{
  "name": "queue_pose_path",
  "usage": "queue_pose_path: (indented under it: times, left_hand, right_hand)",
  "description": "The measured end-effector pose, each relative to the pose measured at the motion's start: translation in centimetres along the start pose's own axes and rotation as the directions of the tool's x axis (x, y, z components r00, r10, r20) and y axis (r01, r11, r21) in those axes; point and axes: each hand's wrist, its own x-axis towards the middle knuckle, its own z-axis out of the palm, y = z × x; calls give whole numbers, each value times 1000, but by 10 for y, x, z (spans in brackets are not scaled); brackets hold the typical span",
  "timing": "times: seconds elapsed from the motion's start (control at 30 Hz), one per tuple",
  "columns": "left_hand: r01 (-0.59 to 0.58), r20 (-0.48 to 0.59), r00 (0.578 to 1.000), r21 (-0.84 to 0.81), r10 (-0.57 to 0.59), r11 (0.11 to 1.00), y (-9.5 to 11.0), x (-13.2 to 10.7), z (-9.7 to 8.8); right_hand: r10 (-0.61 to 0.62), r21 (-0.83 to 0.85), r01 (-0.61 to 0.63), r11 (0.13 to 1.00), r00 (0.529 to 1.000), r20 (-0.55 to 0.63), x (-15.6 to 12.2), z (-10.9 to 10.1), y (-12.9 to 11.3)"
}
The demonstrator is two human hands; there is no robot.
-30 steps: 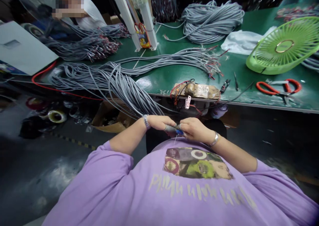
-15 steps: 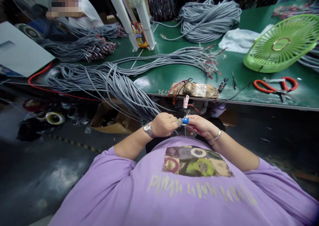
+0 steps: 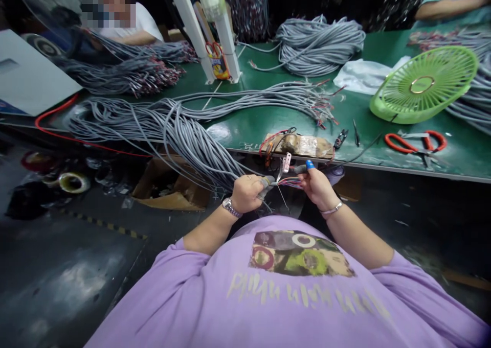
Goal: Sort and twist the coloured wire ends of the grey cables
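The fingers of the left hand (image 3: 247, 193) were pinched on the end of a grey cable (image 3: 274, 183), with grey covers (image 3: 267, 181) over some fingertips. From there, thin coloured wires (image 3: 289, 183) ran across a short gap to the right hand (image 3: 318, 187), whose fingers were closed on them; a blue cover (image 3: 310, 164) capped one raised tip. A fine strand (image 3: 284, 198) hung between the hands. A watch (image 3: 231, 206) circled the left wrist, a bracelet (image 3: 332, 209) the right.

Both hands were just short of the edge of a green table (image 3: 253, 123). A thick bundle of grey cables (image 3: 203, 143) sloped off it towards the left hand. On the edge ahead lay a taped block (image 3: 307, 144), with small black clippers (image 3: 340, 139) beside it and red-handled cutters (image 3: 426, 152) farther right. Beyond stood a green fan (image 3: 422, 85), near a heap of coiled cable (image 3: 320, 46). A co-worker in white (image 3: 146, 26) was at the far left.
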Motion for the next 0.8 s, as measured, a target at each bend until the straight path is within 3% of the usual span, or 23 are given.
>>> queue_pose_path:
  times: [0.13, 0.3, 0.53, 0.63, 0.7, 0.8]
  left_hand:
    - [68, -21, 997, 12, -68, 998, -1, 10, 9]
    - [95, -32, 995, 96, -93, 991, -4, 18, 23]
    - [69, -56, 997, 141, -62, 988, -8, 17, 36]
    - [53, -73, 996, 110, -46, 992, -9, 16, 37]
    - [44, -86, 996, 93, -36, 995, -9, 17, 37]
    - [50, -111, 993, 103, -38, 993, -9, 19, 36]
  right_hand:
    - [118, -47, -114, 992, 988, 102, 9, 12, -4]
    - [80, -60, -67, 996, 969, 233, 18, 30, -4]
    - [59, 85, -86, 993, 958, 282, 26, 34, 5]
    - [28, 110, -51, 993, 979, 200, 26, 37, 5]
    - [-68, 82, 60, 995, 993, 97, 26, 39, 6]
    - [-238, 15, 238, 971, 971, -36, 28, 40, 11]
